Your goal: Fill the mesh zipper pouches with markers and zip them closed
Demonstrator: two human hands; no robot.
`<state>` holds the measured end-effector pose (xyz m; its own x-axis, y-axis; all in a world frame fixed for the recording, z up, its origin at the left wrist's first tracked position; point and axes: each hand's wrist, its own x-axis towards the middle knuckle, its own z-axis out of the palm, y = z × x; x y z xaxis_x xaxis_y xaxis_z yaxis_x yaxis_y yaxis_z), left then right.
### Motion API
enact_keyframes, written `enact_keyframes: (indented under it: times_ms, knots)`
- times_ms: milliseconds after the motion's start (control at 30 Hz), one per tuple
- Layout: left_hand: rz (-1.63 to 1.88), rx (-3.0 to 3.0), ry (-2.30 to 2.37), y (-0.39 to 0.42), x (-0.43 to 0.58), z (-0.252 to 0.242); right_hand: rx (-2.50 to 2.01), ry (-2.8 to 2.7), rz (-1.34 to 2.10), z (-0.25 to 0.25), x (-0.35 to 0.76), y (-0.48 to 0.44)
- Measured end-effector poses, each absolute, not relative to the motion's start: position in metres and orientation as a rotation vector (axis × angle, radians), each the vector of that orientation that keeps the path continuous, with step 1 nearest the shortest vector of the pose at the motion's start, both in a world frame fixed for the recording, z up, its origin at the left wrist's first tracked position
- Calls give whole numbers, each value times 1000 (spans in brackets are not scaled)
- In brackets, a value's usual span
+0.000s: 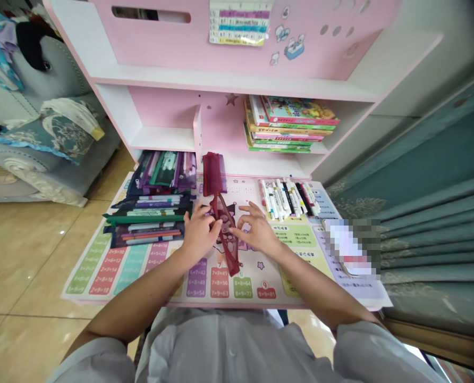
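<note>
Maroon mesh zip pouch (226, 236) lay across the times-table mat (113, 268) on the bench, and your left hand (199, 234) had its fingers (213, 226) pinching the zip edge, which looked steady. Your right hand (256, 230) sat narrow-fingered just beside it; can't tell if it touched. Count: one pouch in hand, roughly four filled pouches (145, 226) stacked left, one marker pile (288, 199).

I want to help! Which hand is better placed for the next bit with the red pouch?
Probably the left hand: its fingers are on the red pouch, next to the stack of pouches. The right hand is near, but seems barely touching.
</note>
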<state>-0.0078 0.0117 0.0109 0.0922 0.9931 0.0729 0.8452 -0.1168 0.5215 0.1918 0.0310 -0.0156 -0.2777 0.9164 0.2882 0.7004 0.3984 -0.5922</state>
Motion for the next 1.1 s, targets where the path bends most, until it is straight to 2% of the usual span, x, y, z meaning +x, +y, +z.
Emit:
enact_keyframes:
  times_ms: [167, 267, 400, 867, 1100]
  knots:
    - [597, 2048, 1810, 11, -7, 11, -1521, -1861, 250, -13, 219, 77]
    - [609, 2051, 1816, 10, -7, 11, -1801, -1761, -84, -23, 238, 111]
    - [595, 2028, 1835, 10, -8, 11, -2130, -1876, -210, -36, 242, 128]
    - [636, 2039, 1829, 9, -5, 6, -2231, -2030, -326, -34, 233, 129]
    - [630, 2028, 1820, 11, -5, 4, -2259, -2010, -268, -37, 234, 133]
